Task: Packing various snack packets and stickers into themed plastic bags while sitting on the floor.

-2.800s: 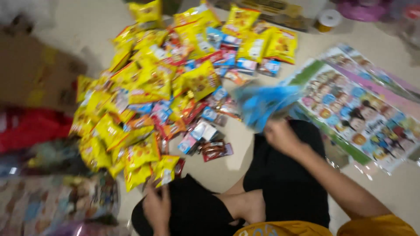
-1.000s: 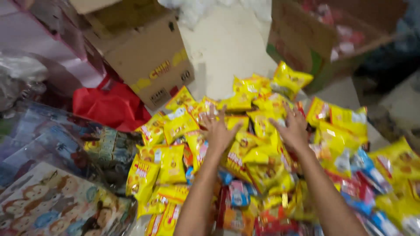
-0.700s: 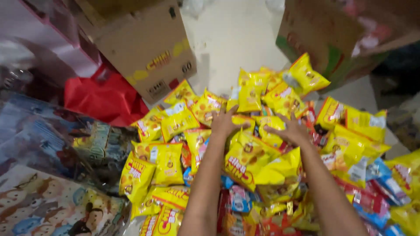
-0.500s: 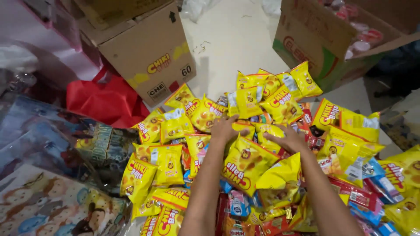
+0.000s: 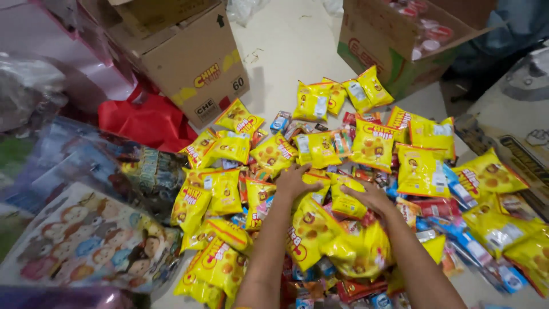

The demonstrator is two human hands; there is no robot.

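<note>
A big heap of yellow snack bags [image 5: 374, 146] mixed with small red and blue packets [image 5: 434, 209] covers the floor before me. My left hand [image 5: 293, 182] lies palm down on the heap, fingers curled over a yellow bag [image 5: 318, 182]. My right hand [image 5: 369, 197] rests beside it, fingers bent over another yellow bag [image 5: 346, 203]. Between my forearms several yellow bags [image 5: 311, 232] are bunched up against each other. Whether either hand truly grips a bag is hidden by the fingers.
A brown cardboard box [image 5: 186, 60] stands at the upper left, with a red plastic bag [image 5: 143, 123] at its foot. An open carton [image 5: 394, 40] of small cups stands upper right. Cartoon-printed plastic sheets [image 5: 86, 240] lie at left. A printed flat board [image 5: 514, 120] is at right.
Both hands have drawn back toward me across the heap, dragging yellow bags along so they bunch between my forearms. The view has shifted so the far bags sit further up.
</note>
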